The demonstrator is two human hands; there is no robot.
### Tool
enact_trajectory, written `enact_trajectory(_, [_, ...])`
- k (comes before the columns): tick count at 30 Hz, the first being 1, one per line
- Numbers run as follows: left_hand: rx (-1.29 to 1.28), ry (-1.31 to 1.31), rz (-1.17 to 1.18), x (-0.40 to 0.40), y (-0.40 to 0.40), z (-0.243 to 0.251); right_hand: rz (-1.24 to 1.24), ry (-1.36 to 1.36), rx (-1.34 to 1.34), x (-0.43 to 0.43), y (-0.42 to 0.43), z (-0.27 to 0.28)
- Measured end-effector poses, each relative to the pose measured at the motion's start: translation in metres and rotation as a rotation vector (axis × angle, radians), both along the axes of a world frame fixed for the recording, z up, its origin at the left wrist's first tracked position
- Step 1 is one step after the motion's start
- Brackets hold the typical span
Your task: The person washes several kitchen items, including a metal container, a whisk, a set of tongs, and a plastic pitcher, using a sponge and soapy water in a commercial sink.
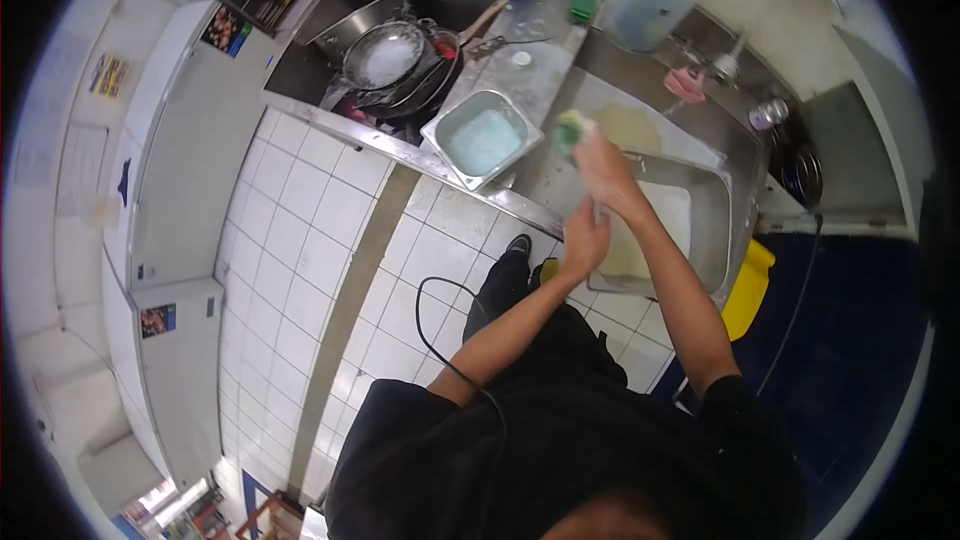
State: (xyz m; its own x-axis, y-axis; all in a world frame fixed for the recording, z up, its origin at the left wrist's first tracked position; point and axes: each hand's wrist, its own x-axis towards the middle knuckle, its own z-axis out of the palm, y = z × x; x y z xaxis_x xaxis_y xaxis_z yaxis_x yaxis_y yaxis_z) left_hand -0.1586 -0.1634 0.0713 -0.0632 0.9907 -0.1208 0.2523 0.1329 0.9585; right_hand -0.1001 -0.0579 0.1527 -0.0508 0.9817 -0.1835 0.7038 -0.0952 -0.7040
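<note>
My right hand [606, 171] is closed on a green and yellow sponge [571, 132], blurred, over the right-hand steel sink basin [540, 184]. Just below it, nearer my body, my left hand [586, 241] is closed around a thin item that is mostly hidden between the two hands. Beneath my right forearm, a large rectangular metal pan [711, 221] rests in the basin, with cloudy liquid inside. To the left, a smaller steel food pan [534, 136] of bluish soapy liquid sits on the ledge between the basins.
Stacked pans and a sieve [384, 56] fill the left basin. A translucent measuring jug [651, 4] stands behind the right basin, near a faucet [727, 66] and a pink cloth [684, 84]. A black cable [421, 315] hangs beside my left arm. White refrigerators [195, 150] stand far left.
</note>
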Motion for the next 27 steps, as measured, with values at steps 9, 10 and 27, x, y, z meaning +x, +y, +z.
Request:
enact_trajectory(9, [-0.003, -0.103, -0.096, 0.011, 0.004, -0.005, 0.828, -0.474, 0.069, -0.151, 0.091, -0.105])
enact_trajectory(10, [-0.036, -0.143, -0.104, 0.011, 0.005, -0.005, 0.883, -0.523, 0.022, -0.155, 0.088, -0.113])
enact_trajectory(27, [0.009, -0.128, -0.113, 0.006, 0.003, -0.004, 0.337, -0.164, -0.170, -0.078, 0.055, -0.037])
